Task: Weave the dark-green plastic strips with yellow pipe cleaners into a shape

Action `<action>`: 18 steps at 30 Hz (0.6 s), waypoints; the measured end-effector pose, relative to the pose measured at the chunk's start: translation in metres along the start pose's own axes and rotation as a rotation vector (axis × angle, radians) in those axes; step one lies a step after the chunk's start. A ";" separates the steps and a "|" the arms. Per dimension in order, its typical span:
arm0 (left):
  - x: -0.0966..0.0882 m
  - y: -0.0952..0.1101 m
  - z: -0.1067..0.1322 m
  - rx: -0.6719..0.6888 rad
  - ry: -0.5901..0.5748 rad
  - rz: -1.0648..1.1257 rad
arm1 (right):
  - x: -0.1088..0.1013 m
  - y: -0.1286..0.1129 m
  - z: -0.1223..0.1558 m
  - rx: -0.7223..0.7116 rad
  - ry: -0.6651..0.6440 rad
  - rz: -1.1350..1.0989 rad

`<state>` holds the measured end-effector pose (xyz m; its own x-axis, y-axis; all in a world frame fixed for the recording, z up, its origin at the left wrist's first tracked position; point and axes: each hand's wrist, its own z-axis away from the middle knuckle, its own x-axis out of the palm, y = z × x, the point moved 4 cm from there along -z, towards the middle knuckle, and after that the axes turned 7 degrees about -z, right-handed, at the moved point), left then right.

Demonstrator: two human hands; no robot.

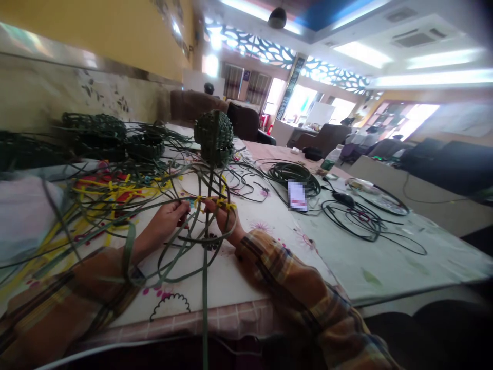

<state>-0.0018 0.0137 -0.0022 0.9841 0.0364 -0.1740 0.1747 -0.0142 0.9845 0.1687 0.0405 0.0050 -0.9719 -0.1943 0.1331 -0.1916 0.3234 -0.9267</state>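
My left hand (169, 221) is closed, its thumb and fingers pinched at a flat green weaving strip (169, 200). My right hand (225, 218) pinches the green strips where they cross, beside small yellow ties (225, 204). Another yellow tie (198, 203) sits between the two hands. Long loops of green strip hang around both hands, and one strip (205, 308) runs down past the table's front edge. Just beyond the hands stands a dark green woven piece (214, 136). The exact grip of the fingertips is partly hidden by the strips.
Yellow strips (96, 190) lie at left near a pale plastic bag (26, 218). More green woven pieces (94, 136) stand behind. To the right are a coil of green strip (277, 172), a phone (298, 195), a looped dark coil (354, 221) and a bottle (330, 159).
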 end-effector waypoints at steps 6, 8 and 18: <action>-0.003 0.009 0.000 -0.060 0.091 0.216 | -0.011 0.010 -0.009 -0.031 0.147 -0.180; -0.003 0.008 -0.001 -0.084 0.113 0.278 | -0.014 0.011 -0.011 -0.013 0.182 -0.209; -0.001 0.009 0.006 -0.226 0.139 0.283 | -0.027 0.022 -0.019 0.111 0.303 -0.281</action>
<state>-0.0009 0.0079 0.0065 0.9756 0.1984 0.0944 -0.1304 0.1772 0.9755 0.1881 0.0703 -0.0120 -0.8833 0.0258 0.4682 -0.4553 0.1914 -0.8695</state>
